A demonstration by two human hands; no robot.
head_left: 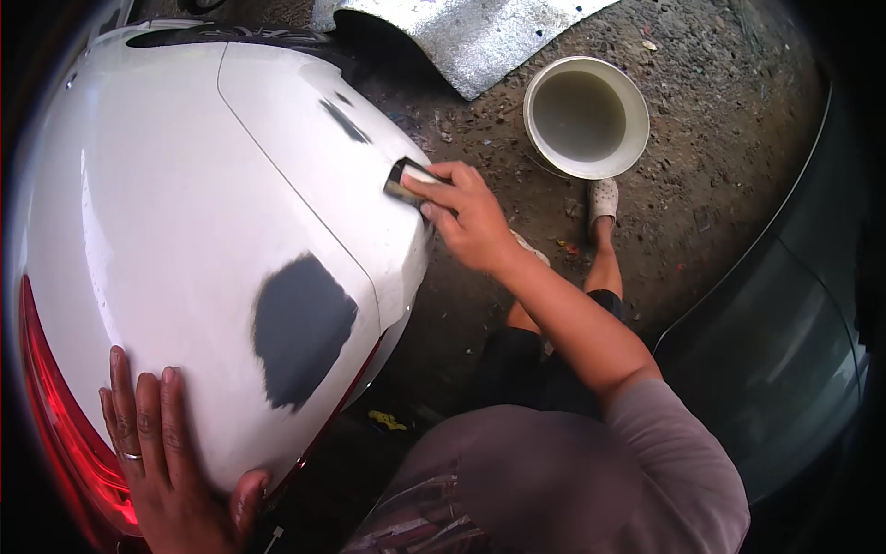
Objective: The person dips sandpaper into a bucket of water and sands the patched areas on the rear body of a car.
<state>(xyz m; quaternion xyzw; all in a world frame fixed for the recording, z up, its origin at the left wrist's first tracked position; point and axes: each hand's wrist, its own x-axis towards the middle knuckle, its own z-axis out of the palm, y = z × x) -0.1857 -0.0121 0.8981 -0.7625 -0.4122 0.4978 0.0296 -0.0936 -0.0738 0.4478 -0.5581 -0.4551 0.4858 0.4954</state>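
Note:
A white car body panel (185, 175) fills the left side, with a large dark grey patch (305, 332) and a smaller grey streak (345, 121) on it. My right hand (466, 212) grips a small sanding block (406, 180) that looks wrapped in black sandpaper. The block rests against the panel's right-hand edge, below the streak. At the lower left, my left hand (171, 471) lies on the white panel with its fingers stretched out and a ring on one finger. Beside it is the red tail light (69, 434).
A white bucket (639, 115) of murky water stands on the dirt ground (711, 148), close to my foot in a clog (604, 200). Behind it lies a silvery sheet (480, 42). Another dark car (784, 342) stands at the right. Something yellow (388, 421) lies low beside the white car.

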